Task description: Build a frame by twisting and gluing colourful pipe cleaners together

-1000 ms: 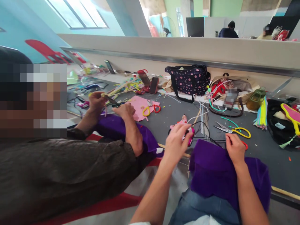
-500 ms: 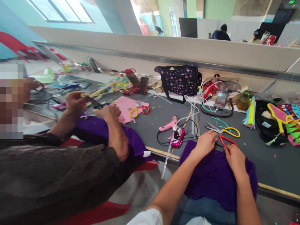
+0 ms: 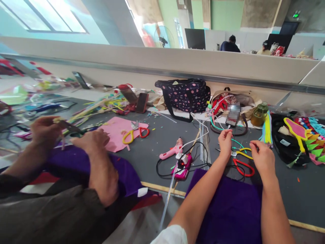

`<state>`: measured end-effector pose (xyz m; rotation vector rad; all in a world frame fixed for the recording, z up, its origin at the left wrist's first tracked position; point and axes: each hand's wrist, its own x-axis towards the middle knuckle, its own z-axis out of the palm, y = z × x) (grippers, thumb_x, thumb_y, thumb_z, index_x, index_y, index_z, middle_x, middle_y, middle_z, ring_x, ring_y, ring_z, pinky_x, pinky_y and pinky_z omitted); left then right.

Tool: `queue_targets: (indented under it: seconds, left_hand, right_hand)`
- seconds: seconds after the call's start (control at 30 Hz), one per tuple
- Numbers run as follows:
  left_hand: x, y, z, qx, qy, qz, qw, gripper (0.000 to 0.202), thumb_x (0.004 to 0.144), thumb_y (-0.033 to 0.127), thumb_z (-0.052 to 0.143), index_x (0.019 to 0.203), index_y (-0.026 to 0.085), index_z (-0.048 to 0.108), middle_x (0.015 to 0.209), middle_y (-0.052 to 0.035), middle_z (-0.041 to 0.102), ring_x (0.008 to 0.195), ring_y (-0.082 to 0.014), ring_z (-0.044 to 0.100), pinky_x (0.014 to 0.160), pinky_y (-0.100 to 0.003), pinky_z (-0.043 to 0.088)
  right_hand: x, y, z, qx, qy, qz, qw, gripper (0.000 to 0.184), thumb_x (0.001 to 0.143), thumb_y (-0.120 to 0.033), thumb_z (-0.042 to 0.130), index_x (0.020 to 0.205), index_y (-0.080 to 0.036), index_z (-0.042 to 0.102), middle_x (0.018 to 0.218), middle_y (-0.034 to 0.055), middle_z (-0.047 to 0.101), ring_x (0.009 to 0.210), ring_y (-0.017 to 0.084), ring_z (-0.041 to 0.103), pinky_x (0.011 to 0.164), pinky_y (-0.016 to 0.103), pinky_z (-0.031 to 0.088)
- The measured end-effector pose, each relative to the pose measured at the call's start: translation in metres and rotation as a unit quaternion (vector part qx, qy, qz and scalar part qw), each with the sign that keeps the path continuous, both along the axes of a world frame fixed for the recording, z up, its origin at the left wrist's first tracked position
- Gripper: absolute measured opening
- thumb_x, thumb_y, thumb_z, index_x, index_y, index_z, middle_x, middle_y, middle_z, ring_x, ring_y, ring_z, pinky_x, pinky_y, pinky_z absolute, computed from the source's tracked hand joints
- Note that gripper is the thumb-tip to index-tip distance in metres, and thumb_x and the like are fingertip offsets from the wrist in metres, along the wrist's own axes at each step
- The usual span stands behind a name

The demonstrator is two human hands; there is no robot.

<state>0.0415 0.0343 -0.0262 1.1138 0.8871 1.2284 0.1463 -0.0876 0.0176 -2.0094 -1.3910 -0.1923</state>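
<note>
My left hand (image 3: 225, 144) is closed, its fingertips pinched at the white plug (image 3: 229, 126) of a charging cable, just below a phone (image 3: 232, 119). To its right, my right hand (image 3: 262, 157) has its fingers curled together above the table; whatever they hold, if anything, is hidden. Between the hands lie scissors with one yellow and one red handle (image 3: 245, 168), their blades partly covered by my left hand. A purple cloth (image 3: 233, 206) drapes from the table edge over my lap, under my forearms.
At left, a co-worker's hands (image 3: 91, 142) hold dark-handled scissors over purple cloth. A pink glue gun (image 3: 172, 150) and magenta power strip (image 3: 183, 167) with cables lie left of me. Behind stand a dotted bag (image 3: 182, 96) and a green bottle (image 3: 259, 115); a black bag (image 3: 286, 139) sits right.
My hands have lifted off the purple cloth and moved forward, the left to the plug by the phone, the right past the scissors handles. The view has shifted right.
</note>
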Motion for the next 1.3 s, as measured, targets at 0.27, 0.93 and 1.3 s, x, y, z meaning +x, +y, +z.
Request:
queue_targets:
  seconds: [0.27,0.93,1.3]
  left_hand:
    - [-0.020,0.006,-0.012,-0.003,-0.013,0.077,0.997,0.019,0.084,0.030,0.056,0.097,0.019,0.064,0.077,-0.0028,0.062,0.068,-0.0133,0.055,0.061,-0.024,0.041]
    - [-0.022,0.011,-0.017,-0.028,-0.007,-0.002,1.000,0.020,0.075,0.023,0.062,0.094,0.016,0.065,0.072,0.0007,0.059,0.057,-0.0082,0.047,0.056,-0.020,0.038]
    - [-0.012,0.004,-0.031,0.059,0.234,-0.127,0.962,0.023,0.084,0.029,0.054,0.099,0.017,0.066,0.086,-0.0055,0.066,0.071,-0.0148,0.057,0.068,-0.027,0.044]
  right_hand:
    - [-0.019,0.077,-0.027,-0.188,-0.012,-0.015,0.982,0.023,0.092,-0.033,0.048,0.086,-0.022,0.067,0.085,0.0067,0.070,0.071,0.018,0.063,0.059,0.027,0.033]
    - [0.005,0.090,-0.060,-0.168,0.194,0.043,0.966,0.035,0.082,-0.045,0.047,0.061,-0.020,0.059,0.057,0.0025,0.063,0.056,0.016,0.056,0.055,0.025,0.036]
    - [-0.003,0.085,-0.049,0.036,0.212,0.060,0.975,0.033,0.082,-0.050,0.054,0.079,-0.019,0.064,0.060,-0.0005,0.060,0.054,0.014,0.051,0.056,0.025,0.039]
